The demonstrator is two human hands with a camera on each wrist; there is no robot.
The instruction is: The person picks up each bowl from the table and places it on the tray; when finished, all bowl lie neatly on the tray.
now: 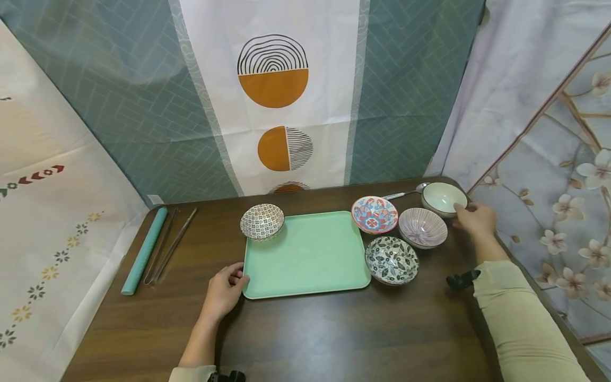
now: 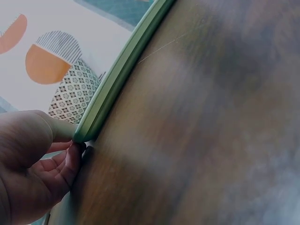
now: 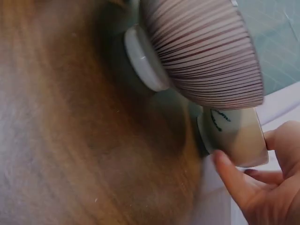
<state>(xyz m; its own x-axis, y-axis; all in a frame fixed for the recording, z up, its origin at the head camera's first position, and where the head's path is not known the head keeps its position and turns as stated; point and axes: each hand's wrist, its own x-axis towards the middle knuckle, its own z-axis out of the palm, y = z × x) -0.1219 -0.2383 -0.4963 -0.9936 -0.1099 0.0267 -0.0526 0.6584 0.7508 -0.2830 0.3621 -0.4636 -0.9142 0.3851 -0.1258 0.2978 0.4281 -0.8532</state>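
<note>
My left hand (image 1: 225,289) grips the left front side of a mint-green tray (image 1: 305,257), thumb over the rim and fingers beneath in the left wrist view. A brown-and-white patterned bowl (image 1: 262,222) overlaps the tray's back left corner. At the far right, my right hand (image 1: 474,223) holds a pale celadon bowl (image 1: 441,196) by its right rim, one finger along the outer wall in the right wrist view. Just in front of it stands a purple-striped bowl (image 3: 211,56). Beside that are a red-and-blue bowl (image 1: 374,215) and a black-and-white leaf-patterned bowl (image 1: 392,260).
A spoon (image 1: 406,192) lies behind the bowls, near the table's back edge. On the left side of the wooden table (image 1: 305,339) lie a teal roll (image 1: 145,251) and metal tongs (image 1: 171,246). Curtains (image 1: 406,106) hang behind and at both sides.
</note>
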